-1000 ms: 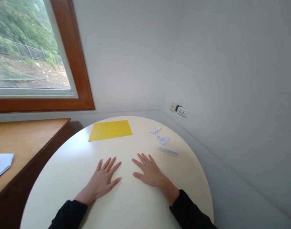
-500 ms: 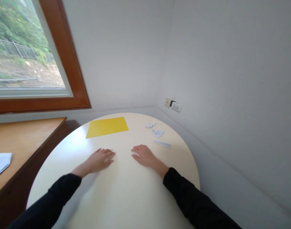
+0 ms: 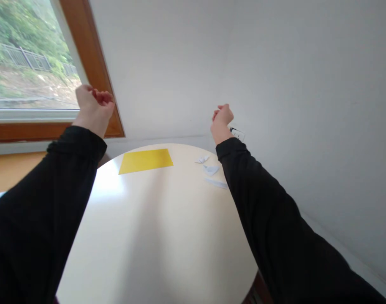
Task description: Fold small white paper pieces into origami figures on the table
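Both arms are raised above the round white table (image 3: 180, 219). My left hand (image 3: 95, 107) is up in front of the window frame, its fingers curled into a fist with nothing in it. Before the wall on the right, my right hand (image 3: 222, 120) is likewise closed and empty. Neither touches anything. Below and between them, a yellow sheet of paper (image 3: 146, 161) lies flat near the far edge. Near my right forearm lie a small folded white paper (image 3: 202, 159), another folded white piece (image 3: 211, 169) and a white paper strip (image 3: 216, 183).
White walls meet in a corner behind the table. A power socket (image 3: 237, 134) on the right wall is partly hidden by my right wrist. At left are a brown window frame (image 3: 99, 50) and a wooden desk (image 3: 15, 171), partly covered by my left arm.
Both hands have risen from the tabletop, where they lay with fingers stretched out, and have curled into fists. They have also moved apart. The papers lie as before.
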